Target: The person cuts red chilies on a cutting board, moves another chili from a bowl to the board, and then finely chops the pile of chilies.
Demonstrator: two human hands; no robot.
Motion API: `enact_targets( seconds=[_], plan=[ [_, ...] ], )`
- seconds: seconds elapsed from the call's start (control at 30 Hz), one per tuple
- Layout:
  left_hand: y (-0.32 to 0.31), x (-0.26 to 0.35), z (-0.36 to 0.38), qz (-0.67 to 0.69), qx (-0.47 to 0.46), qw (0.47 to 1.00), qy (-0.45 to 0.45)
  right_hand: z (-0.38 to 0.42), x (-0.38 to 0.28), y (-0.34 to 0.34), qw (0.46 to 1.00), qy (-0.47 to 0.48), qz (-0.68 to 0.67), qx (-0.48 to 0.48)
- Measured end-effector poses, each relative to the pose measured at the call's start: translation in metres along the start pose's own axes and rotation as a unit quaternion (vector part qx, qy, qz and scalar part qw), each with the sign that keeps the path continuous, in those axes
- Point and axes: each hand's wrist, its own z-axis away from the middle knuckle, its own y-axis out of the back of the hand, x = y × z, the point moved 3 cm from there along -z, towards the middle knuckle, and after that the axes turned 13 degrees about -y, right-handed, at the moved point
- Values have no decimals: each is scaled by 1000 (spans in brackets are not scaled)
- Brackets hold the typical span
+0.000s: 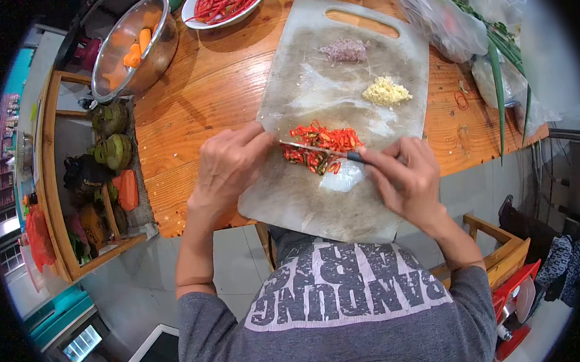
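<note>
A knife [314, 148] lies across a pile of sliced red chilies [330, 138] on a worn, pale cutting board [291, 210]. My right hand [403, 176] grips its dark handle, at the right of the pile. Fingers curled together, my left hand [234, 159] is at the blade's tip end, over the board's left edge; what its fingertips hold, if anything, is hidden. Farther up the board are a mound of minced yellowish garlic [386, 91] and a small heap of chopped purplish pieces [345, 50].
A metal bowl [113, 56] with orange pieces stands at the table's upper left, near a white bowl [221, 22] of red chilies. Plastic bags [448, 28] and green onions [498, 88] lie at the right. A wooden crate [54, 185] stands left of the table.
</note>
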Motion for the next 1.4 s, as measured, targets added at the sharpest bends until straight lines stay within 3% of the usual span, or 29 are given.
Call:
enact_targets(
  seconds=[0.37, 0.5, 0.83, 0.93, 1.2, 1.4],
  plan=[
    [0, -1, -3, -16, -12, 999, -35, -8, -1, 7, 1000, -3, -24, -18],
    [8, -6, -16, -24, -16, 1000, -11, -22, -5, 18, 1000, 0, 1, 22],
    [-6, -15, -22, -2, -39, 999, -32, -2, -12, 8, 1000, -1, 17, 8],
    [-6, -17, -16, 6, -44, 998, -32, 0, 6, -17, 999, -30, -39, 8],
    [-3, -13, -9, 3, -53, 998, -14, -1, -6, -2, 1000, 7, -13, 2],
    [0, -9, -9, 3, -41, 999, -22, 0, 5, -15, 998, -32, -50, -14]
  ],
)
